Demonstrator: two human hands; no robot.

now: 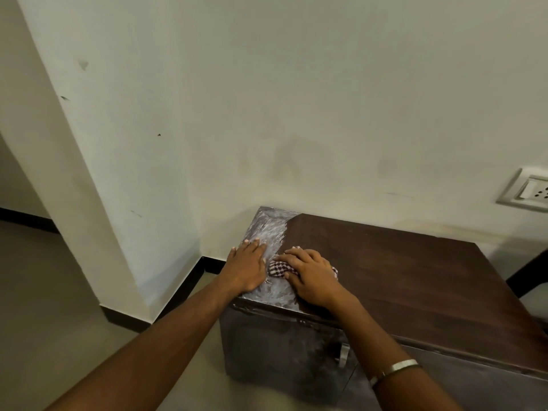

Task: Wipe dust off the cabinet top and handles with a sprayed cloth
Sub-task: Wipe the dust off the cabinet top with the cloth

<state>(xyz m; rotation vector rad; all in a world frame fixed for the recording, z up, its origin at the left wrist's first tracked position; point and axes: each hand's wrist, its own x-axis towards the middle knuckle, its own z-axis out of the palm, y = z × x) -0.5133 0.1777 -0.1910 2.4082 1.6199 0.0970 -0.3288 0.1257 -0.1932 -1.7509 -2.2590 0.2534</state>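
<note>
A low dark-brown wooden cabinet stands against the wall. Its left strip is grey with streaked dust; the wider right part looks dark and clean. My left hand lies flat, fingers straight, on the dusty strip near the left edge. My right hand presses a red-and-white checked cloth onto the top at the border of dust and clean wood; most of the cloth is hidden under the palm. A metal handle sits on the cabinet front below my right forearm.
The white wall rises directly behind the cabinet, with a socket plate at the right edge. A wall corner juts out at left above black skirting and beige floor. Dark furniture shows at far right.
</note>
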